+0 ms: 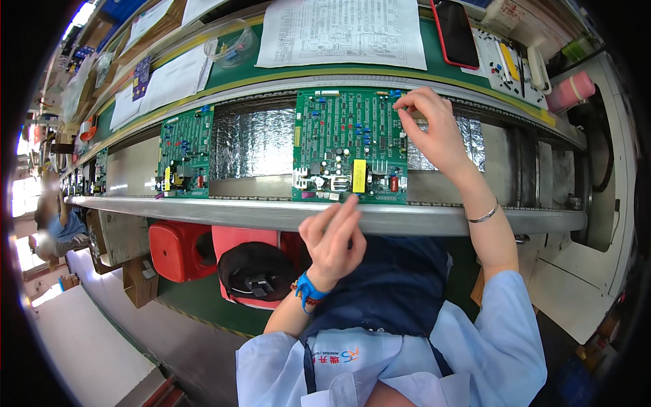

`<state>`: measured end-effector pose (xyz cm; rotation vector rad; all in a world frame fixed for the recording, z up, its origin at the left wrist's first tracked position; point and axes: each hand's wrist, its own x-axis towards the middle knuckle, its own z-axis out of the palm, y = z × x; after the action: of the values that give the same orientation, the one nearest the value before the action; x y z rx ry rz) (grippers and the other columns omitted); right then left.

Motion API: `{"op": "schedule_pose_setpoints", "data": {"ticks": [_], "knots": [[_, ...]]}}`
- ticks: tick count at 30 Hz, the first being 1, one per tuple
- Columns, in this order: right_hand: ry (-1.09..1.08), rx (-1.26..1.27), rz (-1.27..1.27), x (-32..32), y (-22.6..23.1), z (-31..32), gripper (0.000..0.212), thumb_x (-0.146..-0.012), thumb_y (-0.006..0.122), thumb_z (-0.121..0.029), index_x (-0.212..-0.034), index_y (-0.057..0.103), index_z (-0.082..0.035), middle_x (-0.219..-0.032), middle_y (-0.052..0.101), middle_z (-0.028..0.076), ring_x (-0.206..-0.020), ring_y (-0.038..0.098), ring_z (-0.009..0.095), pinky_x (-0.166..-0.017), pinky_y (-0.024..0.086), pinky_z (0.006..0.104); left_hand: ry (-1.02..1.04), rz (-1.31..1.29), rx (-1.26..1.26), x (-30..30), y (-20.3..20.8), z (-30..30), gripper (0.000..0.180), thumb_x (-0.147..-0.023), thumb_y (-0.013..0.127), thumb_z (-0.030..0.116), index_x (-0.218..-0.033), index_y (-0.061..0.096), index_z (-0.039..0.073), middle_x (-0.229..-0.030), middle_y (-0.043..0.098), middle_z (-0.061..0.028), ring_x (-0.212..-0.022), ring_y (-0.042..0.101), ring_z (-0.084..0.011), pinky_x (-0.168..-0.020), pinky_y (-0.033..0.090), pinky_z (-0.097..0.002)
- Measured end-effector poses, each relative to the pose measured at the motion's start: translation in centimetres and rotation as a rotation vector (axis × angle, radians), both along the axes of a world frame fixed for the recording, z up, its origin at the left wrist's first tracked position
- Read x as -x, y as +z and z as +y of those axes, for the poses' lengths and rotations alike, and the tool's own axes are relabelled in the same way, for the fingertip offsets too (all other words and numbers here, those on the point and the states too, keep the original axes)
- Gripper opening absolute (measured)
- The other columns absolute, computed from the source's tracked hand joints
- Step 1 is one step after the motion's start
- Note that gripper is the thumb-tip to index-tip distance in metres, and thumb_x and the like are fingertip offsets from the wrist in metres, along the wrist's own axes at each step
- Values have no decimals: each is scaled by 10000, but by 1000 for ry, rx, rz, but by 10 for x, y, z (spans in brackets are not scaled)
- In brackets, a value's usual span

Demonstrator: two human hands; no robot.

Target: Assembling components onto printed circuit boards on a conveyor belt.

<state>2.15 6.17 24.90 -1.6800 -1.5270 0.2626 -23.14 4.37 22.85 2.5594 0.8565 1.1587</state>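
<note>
A large green circuit board point(325, 146) lies across the conveyor rails in front of me, carrying a yellow transformer point(359, 176), a red component point(394, 183) and many small parts. At its far right corner, my right hand point(434, 129) has thumb and index finger drawn together in a pinch. What sits between those fingertips, if anything, is too small to make out. My left hand point(332, 241) hovers over the near rail, fingers stretched toward the board's near edge and slightly apart. It holds nothing that I can see.
Another green board point(185, 152) sits on the conveyor to the left. Beyond the far rail are a printed sheet point(342, 34), a clear round tub point(232, 44), a red-edged phone point(455, 32) and a parts tray point(505, 64). Red stools point(178, 249) stand below the near rail point(237, 211).
</note>
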Motion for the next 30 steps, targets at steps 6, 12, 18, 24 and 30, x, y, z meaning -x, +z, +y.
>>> {"op": "schedule_pose_setpoints", "data": {"ticks": [6, 12, 18, 24, 30], "knots": [[-16, -27, -30, 0, -1, 1, 84, -854, 585, -140, -906, 610, -79, -916, 578, 27, -878, 562, 187, -833, 330, 330, -98, 141, 92, -16, 1, -12, 344, -695, 643, 30, -1038, 613, 50, -1182, 636, -74, -1036, 546, -230, -882, 338, -331], [-35, -13, -37, 0, 1, 1, 89, -844, 588, -144, -902, 612, -80, -906, 574, 26, -859, 556, 196, -812, 329, 332, -98, 188, 91, -23, 3, -13, 379, -709, 658, 73, -1083, 603, 50, -1199, 625, -69, -1028, 541, -226, -876, 331, -325], [-46, -27, -40, 1, 2, 3, 84, -841, 601, -92, -918, 610, -59, -941, 576, 31, -889, 561, 189, -848, 358, 309, -168, 197, 123, -39, 6, -17, 428, -718, 668, 121, -1128, 575, 42, -1253, 589, -75, -1012, 531, -220, -868, 327, -318], [-43, -89, -37, -1, 1, 4, 92, -844, 586, -145, -910, 604, -84, -898, 570, 23, -874, 550, 190, -804, 326, 341, -177, 234, 99, -47, 5, -18, 419, -729, 675, 149, -1124, 580, 44, -1235, 595, -72, -1013, 534, -226, -857, 340, -321], [-46, -106, -52, -4, 3, 5, 83, -847, 589, -144, -904, 610, -88, -889, 567, 20, -864, 550, 184, -791, 328, 336, -237, 204, 49, -49, 7, -25, 373, -740, 666, 153, -1094, 600, 55, -1235, 592, -71, -1018, 544, -222, -847, 355, -324]]}}
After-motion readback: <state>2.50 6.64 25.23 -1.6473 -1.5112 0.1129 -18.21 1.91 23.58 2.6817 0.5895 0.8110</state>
